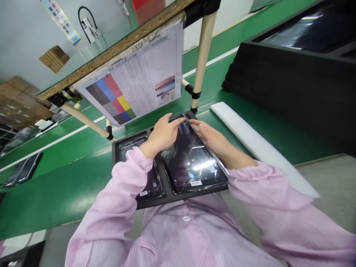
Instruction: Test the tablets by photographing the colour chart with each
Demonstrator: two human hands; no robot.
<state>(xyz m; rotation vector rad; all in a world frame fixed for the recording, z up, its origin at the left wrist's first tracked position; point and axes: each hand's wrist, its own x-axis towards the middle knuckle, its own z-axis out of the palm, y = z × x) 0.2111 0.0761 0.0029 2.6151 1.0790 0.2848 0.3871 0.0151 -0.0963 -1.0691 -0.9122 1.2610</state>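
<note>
A black tray (169, 195) with two compartments lies on the green belt in front of me. In its right compartment lies a glossy black tablet (191, 159) with a white sticker near its front edge. My left hand (161, 135) rests on the tablet's far left corner, fingers curled and pinching at its edge. My right hand (213, 137) lies along the tablet's right edge, fingers bent round the far right corner. A second tablet (133, 146) fills the left compartment, partly hidden by my pink sleeve.
A printed sheet (139, 81) with colour patches hangs from a shelf edge above the belt. A cream post (201, 55) stands behind the tray. A white foam strip (256, 142) lies to the right, beside black stacked trays (292, 81). More tablets (23, 168) lie at far left.
</note>
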